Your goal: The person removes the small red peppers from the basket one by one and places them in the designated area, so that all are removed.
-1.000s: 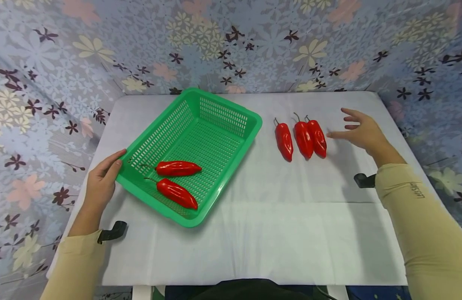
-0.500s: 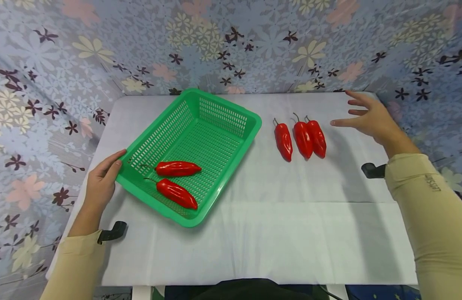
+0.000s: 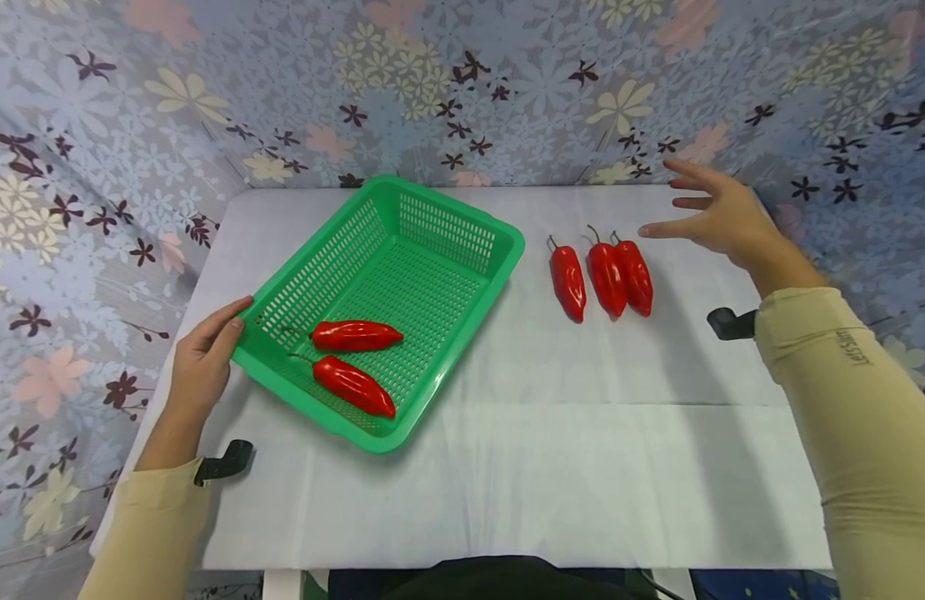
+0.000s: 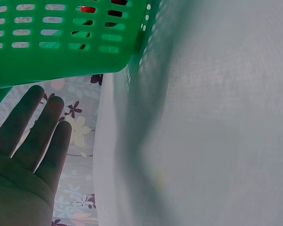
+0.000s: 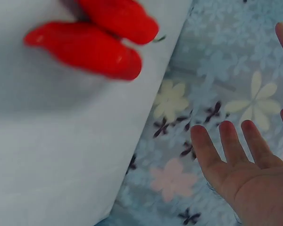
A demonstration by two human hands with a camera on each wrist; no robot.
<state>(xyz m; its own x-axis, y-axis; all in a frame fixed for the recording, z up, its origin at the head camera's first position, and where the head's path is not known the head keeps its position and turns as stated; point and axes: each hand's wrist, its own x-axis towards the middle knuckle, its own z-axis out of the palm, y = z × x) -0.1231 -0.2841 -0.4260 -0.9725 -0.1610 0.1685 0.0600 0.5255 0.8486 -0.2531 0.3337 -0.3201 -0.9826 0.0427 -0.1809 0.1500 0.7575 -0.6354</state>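
A green plastic basket (image 3: 432,287), slotted all round, sits on the left of the white table. Inside it, toward the near left, lie two red peppers (image 3: 357,335) with thin stems. My left hand (image 3: 202,367) pinches the basket's left corner between thumb and index finger; the other three fingers stretch out straight in the left wrist view. Right of the basket, three more red peppers (image 3: 607,279) lie on the cloth, two of them touching. My right hand (image 3: 725,218) hovers beyond their right side with fingers spread, holding nothing; its palm shows in the right wrist view.
White cloth (image 3: 552,483) covers the table, with a crease running across it. Flowered fabric (image 3: 507,83) hangs behind and along both sides. A dark wrist camera (image 3: 732,323) sticks out from the right sleeve, another (image 3: 226,461) from the left.
My right hand has moved up toward the table's back edge, swinging right and then back left. The left hand, basket and peppers hold their places.
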